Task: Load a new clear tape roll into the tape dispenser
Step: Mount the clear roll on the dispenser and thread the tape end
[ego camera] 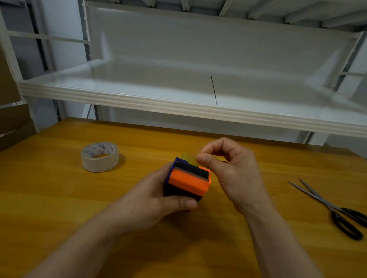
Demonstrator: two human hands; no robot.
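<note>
Clear plastic tape roll (100, 157) lies flat on the table, left of my hands, untouched. I'd guess light, stiff, slick: grip across rim and core. Left hand (147, 200) wraps the orange-and-purple plastic tape dispenser (189, 179). Right hand (228, 168) pinches its translucent yellowish flap (189, 157).

Orange-and-purple dispenser (189, 179); black-handled scissors (339, 211)

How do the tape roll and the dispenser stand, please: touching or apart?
Apart: the head view shows bare table between the tape roll and the dispenser.
</note>
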